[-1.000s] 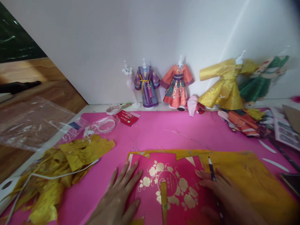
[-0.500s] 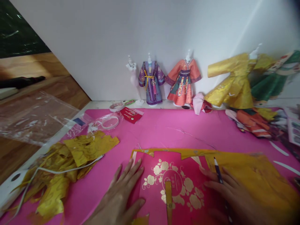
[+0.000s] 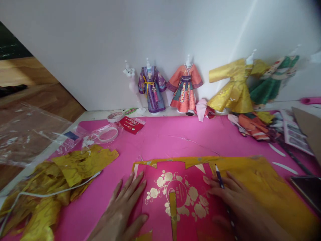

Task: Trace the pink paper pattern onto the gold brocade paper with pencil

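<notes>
A pink-red paper pattern (image 3: 160,216) with gold printed flowers and a long cut slot lies on a piece of mustard-yellow fabric (image 3: 253,180). Across the pattern's left edge my left hand (image 3: 122,211) lies flat, fingers spread, holding nothing. My right hand (image 3: 240,204) rests on the pattern's right side with its fingertips on the paper. A dark pencil (image 3: 220,180) with light spots is held between its fingers, tip pointing up and away. Fabric shows through the slot and along the pattern's far edge. The lower part of the pattern is cut off by the frame.
Crumpled yellow fabric scraps (image 3: 72,170) with a white cord lie on the left of the pink mat (image 3: 163,134). Tape rolls (image 3: 115,116) and a red card (image 3: 132,125) sit farther back. Several dressed doll forms (image 3: 185,87) line the wall. A phone (image 3: 307,192) lies right.
The view has swung a little to the right, so everything appears farther left and the phone shows more. Both hands stay on the pattern, the pencil still in the right.
</notes>
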A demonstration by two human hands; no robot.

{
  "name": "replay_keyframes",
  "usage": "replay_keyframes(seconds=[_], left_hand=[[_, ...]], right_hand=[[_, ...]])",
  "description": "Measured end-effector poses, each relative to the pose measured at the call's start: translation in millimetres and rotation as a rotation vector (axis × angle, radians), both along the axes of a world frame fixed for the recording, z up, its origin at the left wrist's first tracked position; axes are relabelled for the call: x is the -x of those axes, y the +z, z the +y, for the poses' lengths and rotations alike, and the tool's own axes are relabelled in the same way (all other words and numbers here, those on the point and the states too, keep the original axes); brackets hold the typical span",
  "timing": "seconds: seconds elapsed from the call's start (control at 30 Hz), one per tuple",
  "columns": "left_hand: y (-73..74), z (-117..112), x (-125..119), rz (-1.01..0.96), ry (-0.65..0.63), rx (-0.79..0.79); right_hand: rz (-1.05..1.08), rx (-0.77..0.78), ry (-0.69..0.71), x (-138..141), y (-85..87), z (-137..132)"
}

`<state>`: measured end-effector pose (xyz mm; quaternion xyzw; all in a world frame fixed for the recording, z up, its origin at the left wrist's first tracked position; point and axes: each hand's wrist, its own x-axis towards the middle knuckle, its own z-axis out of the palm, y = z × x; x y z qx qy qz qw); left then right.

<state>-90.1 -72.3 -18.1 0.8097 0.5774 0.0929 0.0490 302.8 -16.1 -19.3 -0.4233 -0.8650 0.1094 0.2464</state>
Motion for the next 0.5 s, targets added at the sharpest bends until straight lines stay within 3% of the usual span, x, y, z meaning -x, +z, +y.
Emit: replay_keyframes(seconds=[0.17, 0.5], left_hand=[[-4.7, 0.8, -2.1, 0.016, 0.008, -0.045], [-20.3, 0.7, 32.7, 0.067, -0.043, 0.092]], right_hand=[[-0.118, -0.077, 0.054, -1.0, -1.5, 1.4], [-0.152, 0.089, 0.043, -3.8, -7.7, 1.3]])
